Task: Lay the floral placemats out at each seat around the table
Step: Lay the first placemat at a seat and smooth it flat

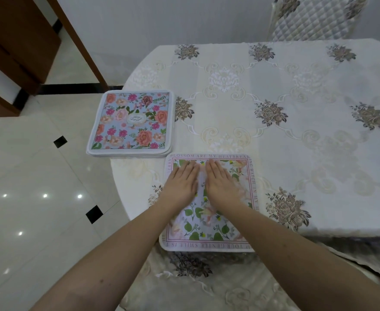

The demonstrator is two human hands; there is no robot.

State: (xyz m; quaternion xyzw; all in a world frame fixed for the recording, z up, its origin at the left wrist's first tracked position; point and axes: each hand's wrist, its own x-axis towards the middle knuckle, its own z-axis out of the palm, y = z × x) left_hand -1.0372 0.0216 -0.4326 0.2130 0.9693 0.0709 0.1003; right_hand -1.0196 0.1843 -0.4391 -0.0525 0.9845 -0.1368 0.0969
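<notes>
A white placemat with green leaves, pale flowers and a pink lettered border lies flat at the table's near edge. My left hand and my right hand rest side by side on its upper half, palms down, fingers straight and together. A stack of several placemats sits at the table's left end, overhanging the edge a little; its top one is blue with pink and orange roses.
The table wears a cream embroidered cloth with brown flower patches. A quilted chair stands at the far side. Glossy white floor tiles lie to the left, with a brown wooden door frame beyond.
</notes>
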